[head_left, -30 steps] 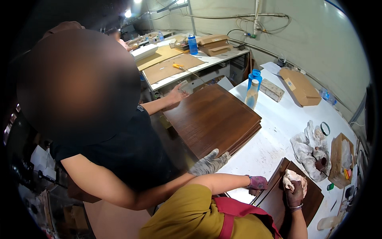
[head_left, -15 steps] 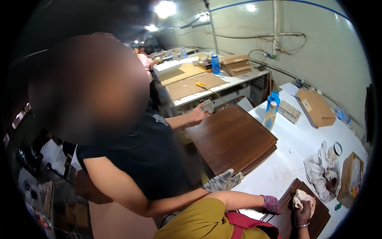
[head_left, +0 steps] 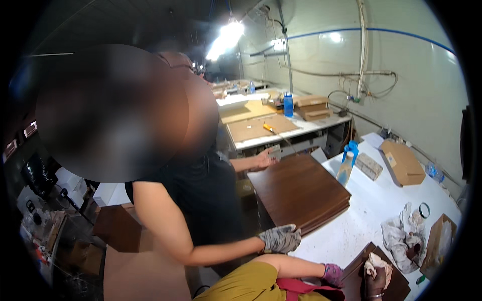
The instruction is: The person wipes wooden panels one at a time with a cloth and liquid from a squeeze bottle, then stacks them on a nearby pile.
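Observation:
My right hand (head_left: 375,284), in a dark glove with a bracelet at the wrist, is closed on a crumpled, stained whitish rag (head_left: 380,268). The rag presses on a dark brown wooden panel (head_left: 359,259) lying on the white table. My left hand (head_left: 333,275), in a purple patterned glove, is at the panel's left side; its fingers are too small and partly hidden to read. Beyond my left arm stands a stack of similar brown panels (head_left: 301,188). A co-worker's striped grey glove (head_left: 281,239) touches the stack's near corner.
The co-worker (head_left: 201,210) in black stands close on the left, other hand (head_left: 263,159) by the stack's far end. On the white table (head_left: 331,228) are a bottle (head_left: 345,170), a grey block (head_left: 369,166), cardboard (head_left: 401,163), a bundled cloth (head_left: 399,236) and an open box (head_left: 438,248).
The view has swung left, shifting the scene. The co-worker has leaned across toward the right, with the gloved hand still at the stack's corner. My right hand keeps the rag on the panel.

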A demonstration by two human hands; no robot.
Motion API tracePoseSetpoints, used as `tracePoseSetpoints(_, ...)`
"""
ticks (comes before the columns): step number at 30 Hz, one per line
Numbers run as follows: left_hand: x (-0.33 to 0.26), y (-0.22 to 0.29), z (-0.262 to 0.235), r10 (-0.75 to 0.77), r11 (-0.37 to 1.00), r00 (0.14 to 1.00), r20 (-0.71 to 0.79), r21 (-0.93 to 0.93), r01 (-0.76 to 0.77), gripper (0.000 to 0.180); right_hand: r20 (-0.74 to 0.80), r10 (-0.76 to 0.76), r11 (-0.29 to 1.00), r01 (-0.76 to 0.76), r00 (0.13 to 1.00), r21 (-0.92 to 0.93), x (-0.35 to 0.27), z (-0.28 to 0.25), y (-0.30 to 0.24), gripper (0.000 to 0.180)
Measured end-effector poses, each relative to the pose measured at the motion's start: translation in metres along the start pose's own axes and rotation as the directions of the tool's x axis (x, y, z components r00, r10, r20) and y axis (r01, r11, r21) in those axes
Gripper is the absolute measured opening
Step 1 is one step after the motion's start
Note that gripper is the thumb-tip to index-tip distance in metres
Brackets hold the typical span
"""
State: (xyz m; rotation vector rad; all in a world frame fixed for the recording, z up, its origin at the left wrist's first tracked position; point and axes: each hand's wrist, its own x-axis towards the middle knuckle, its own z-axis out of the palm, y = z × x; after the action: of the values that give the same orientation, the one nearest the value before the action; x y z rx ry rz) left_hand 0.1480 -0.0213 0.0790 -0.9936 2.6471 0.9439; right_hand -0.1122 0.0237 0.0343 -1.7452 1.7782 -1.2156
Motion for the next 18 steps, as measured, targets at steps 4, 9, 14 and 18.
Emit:
tracePoseSetpoints(4, -0.007, -0.006, 0.007, -0.065, 0.998, 0.996, -0.059, -0.031, 0.063, 0.066, 0.044, -0.088, 0.99, 0.092, 0.995, -0.104, -0.001, 0.002, -0.015, 0.023)
tracePoseSetpoints(9, -0.003, -0.001, 0.003, -0.043, 0.997, 0.999, -0.009, 0.067, 0.044, 0.063, 0.058, -0.107, 0.989, 0.112, 0.993, -0.1, -0.004, -0.003, -0.026, 0.023)
tracePoseSetpoints(14, -0.017, 0.015, -0.023, -0.056, 0.998, 0.991, 0.12, 0.007, 0.056, 0.06, 0.061, -0.088, 0.988, 0.094, 0.994, -0.118, -0.005, -0.006, -0.038, 0.023)
tracePoseSetpoints(18, -0.013, 0.008, -0.018, -0.06, 0.998, 0.997, 0.043, 0.036, 0.058, 0.056, -0.017, -0.124, 0.983, 0.121, 0.992, -0.138, -0.007, 0.0, -0.032, 0.017)
